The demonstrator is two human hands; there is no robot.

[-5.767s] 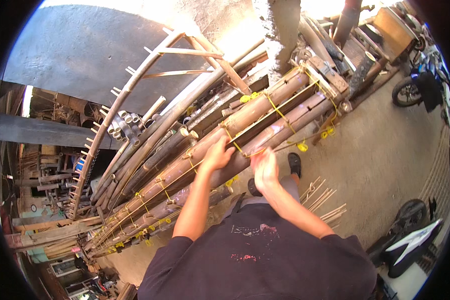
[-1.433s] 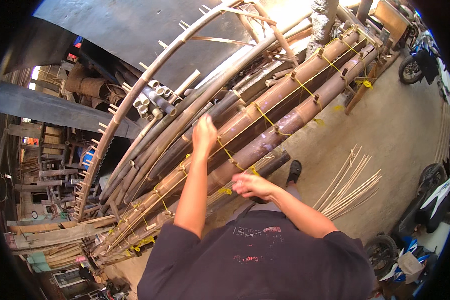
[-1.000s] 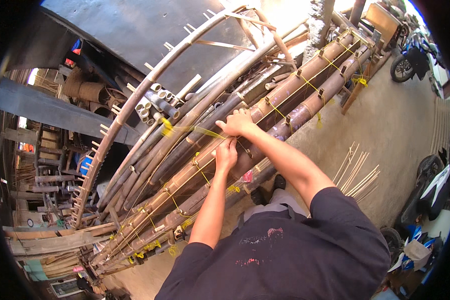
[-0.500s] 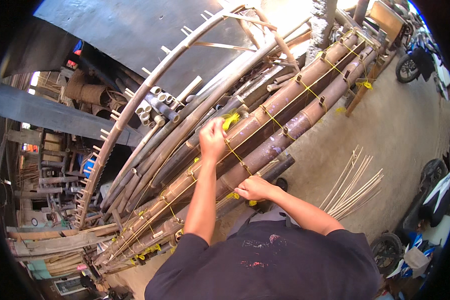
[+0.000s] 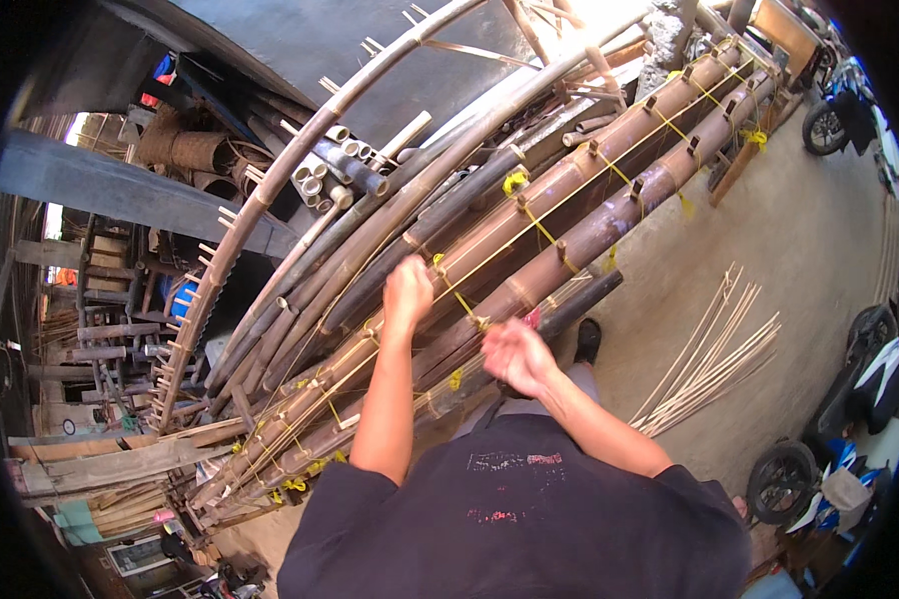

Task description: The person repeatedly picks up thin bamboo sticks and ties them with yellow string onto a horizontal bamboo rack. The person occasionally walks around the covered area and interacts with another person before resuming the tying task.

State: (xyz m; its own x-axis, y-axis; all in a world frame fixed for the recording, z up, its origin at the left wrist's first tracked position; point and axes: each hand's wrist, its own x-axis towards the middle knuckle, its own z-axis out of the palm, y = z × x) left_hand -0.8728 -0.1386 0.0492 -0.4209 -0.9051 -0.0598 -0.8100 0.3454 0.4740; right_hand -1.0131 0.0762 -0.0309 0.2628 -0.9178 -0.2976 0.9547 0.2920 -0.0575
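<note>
Two long brown bamboo poles lie side by side, the far pole (image 5: 569, 178) and the near pole (image 5: 609, 212), with short pegs along them. Yellow cord (image 5: 457, 297) crosses between the poles from peg to peg. My left hand (image 5: 407, 290) is closed at the far pole's outer edge, beside the cord; what its fingers hold is hidden. By a peg on the near pole, my right hand (image 5: 519, 357) is slightly blurred, with loosely bent, parted fingers and nothing visible in them. A yellow cord tuft (image 5: 515, 182) hangs at a peg farther up the far pole.
Behind the poles are stacked bamboo lengths (image 5: 400, 195) and a long curved pole with pegs (image 5: 260, 200). Thin sticks (image 5: 711, 359) lie on the concrete floor (image 5: 799, 230) at right. Motorbikes (image 5: 784, 484) stand along the right side.
Both hands have shifted along the poles toward the lower left, and the view has moved with them. My left hand is off the yellow tuft. My right hand's fingers have loosened.
</note>
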